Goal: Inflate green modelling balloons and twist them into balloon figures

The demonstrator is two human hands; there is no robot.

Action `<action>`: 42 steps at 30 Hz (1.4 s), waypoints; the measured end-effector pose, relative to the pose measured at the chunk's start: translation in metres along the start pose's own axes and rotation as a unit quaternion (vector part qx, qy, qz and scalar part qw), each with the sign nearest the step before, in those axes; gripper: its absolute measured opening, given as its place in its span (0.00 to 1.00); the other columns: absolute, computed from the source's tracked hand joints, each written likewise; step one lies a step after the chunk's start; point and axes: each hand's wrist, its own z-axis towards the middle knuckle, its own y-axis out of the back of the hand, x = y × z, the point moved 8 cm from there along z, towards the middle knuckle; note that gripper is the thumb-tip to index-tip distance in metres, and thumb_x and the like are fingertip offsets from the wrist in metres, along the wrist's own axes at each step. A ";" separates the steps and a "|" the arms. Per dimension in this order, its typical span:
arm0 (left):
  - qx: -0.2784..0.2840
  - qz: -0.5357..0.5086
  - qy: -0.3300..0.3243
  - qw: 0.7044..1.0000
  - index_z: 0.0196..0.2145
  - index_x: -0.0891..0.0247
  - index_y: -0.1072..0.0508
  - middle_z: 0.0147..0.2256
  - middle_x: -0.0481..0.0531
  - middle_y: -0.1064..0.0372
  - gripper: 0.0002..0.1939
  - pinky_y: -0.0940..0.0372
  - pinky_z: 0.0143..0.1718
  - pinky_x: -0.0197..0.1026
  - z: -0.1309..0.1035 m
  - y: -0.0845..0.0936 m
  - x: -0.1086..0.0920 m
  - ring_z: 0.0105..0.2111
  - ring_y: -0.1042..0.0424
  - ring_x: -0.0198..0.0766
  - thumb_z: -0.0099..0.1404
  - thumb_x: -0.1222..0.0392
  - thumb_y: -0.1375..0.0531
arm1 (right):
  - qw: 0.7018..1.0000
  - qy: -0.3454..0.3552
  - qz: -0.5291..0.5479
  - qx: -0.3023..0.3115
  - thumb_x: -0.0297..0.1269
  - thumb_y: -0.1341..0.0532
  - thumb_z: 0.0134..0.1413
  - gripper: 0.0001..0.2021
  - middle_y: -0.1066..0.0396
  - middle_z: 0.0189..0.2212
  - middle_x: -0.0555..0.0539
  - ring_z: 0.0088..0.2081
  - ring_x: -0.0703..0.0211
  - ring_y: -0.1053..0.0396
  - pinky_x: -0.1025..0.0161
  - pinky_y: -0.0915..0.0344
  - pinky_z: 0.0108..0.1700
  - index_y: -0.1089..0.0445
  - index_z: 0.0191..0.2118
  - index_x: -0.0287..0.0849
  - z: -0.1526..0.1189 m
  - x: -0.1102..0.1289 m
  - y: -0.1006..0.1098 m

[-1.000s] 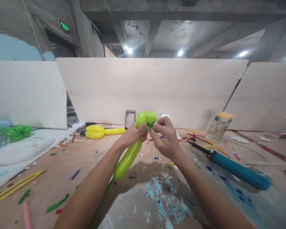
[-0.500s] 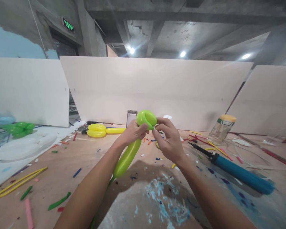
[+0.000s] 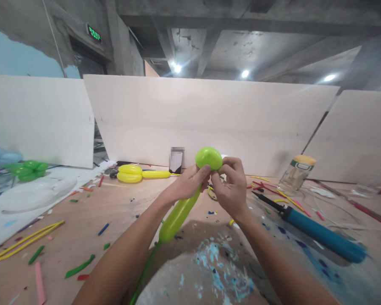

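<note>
- Left hand [image 3: 193, 182] is wrapped round a long, shiny lime-green balloon [image 3: 180, 216], thumb pressed on the front right below the rounded lime-green bulb [image 3: 208, 158] at its top.
- Right hand [image 3: 231, 186] is curled up at the bulb's lower right side, thumb and fingers bunched close together. Can't tell if there's a bit of rubber pinched in there, the fingertips are mostly hidden.
- So the balloon's in the middle, held up over the counter [image 3: 120, 237] and tilted: bulb far and right, body sloping near and left, ending in a thin, flat green tail [image 3: 144, 271].
- Far side, left of the hands: a bright yellow balloon [image 3: 130, 173] with two fat loops and a straight stem, lying down. A dark-framed phone [image 3: 177, 161] is propped upright just behind the left hand.
- To the right: a blue hand pump with a black nozzle [image 3: 324, 233] lying at an angle, and past it a clear bottle with a yellow lid [image 3: 296, 173].
- Far left: a green balloon cluster [image 3: 30, 169] next to a pale blue one [image 3: 3, 159].
- Near left: a limp yellow balloon strip [image 3: 25, 241], folded over, plus a pink rubber strip [image 3: 40, 284].
- Big white panel [image 3: 206, 118] stands along the far edge.
</note>
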 end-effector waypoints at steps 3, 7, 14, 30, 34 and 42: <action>0.011 -0.074 0.021 0.997 0.22 0.63 0.42 0.19 0.45 0.45 0.26 0.44 0.23 0.35 0.001 0.003 0.002 0.20 0.39 0.31 0.64 0.37 0.53 | 1.000 0.017 0.001 -0.005 0.26 0.42 0.52 0.10 0.41 0.36 0.45 0.39 0.55 0.36 0.55 0.36 0.42 0.39 0.23 0.43 0.000 0.007 0.002; -0.085 -0.226 0.073 0.968 0.22 0.62 0.44 0.16 0.41 0.52 0.24 0.46 0.20 0.34 0.007 0.011 0.029 0.16 0.43 0.29 0.61 0.39 0.46 | 0.998 0.060 -0.008 -0.011 0.26 0.42 0.52 0.08 0.40 0.35 0.45 0.38 0.56 0.35 0.56 0.34 0.40 0.37 0.25 0.43 -0.005 0.015 -0.001; -0.099 -0.096 0.074 0.988 0.22 0.65 0.36 0.20 0.45 0.40 0.10 0.45 0.23 0.34 0.003 0.006 0.031 0.22 0.40 0.31 0.59 0.58 0.46 | 0.987 0.154 -0.028 0.027 0.22 0.43 0.51 0.08 0.35 0.42 0.42 0.43 0.53 0.33 0.55 0.32 0.43 0.37 0.28 0.43 -0.015 0.024 -0.009; -0.037 -0.349 0.053 0.935 0.25 0.65 0.39 0.19 0.41 0.52 0.21 0.50 0.19 0.33 0.004 -0.008 0.016 0.16 0.47 0.26 0.62 0.44 0.43 | 0.995 0.095 -0.013 -0.023 0.27 0.41 0.53 0.04 0.35 0.43 0.41 0.47 0.51 0.34 0.49 0.34 0.49 0.32 0.32 0.44 -0.002 0.010 0.006; -0.027 -0.354 0.039 0.934 0.26 0.65 0.36 0.18 0.42 0.48 0.21 0.46 0.21 0.33 0.004 -0.005 0.020 0.17 0.43 0.27 0.58 0.43 0.40 | 0.994 -0.009 0.104 -0.019 0.30 0.43 0.56 0.04 0.34 0.46 0.43 0.48 0.53 0.33 0.51 0.34 0.50 0.34 0.31 0.44 0.000 -0.001 -0.001; -0.106 -0.256 0.026 0.960 0.29 0.64 0.33 0.16 0.42 0.41 0.15 0.44 0.20 0.34 0.008 0.018 0.030 0.15 0.40 0.29 0.56 0.49 0.36 | 0.984 -0.089 0.155 -0.007 0.33 0.42 0.57 0.07 0.32 0.45 0.42 0.48 0.53 0.33 0.53 0.37 0.49 0.37 0.27 0.42 -0.005 -0.017 -0.013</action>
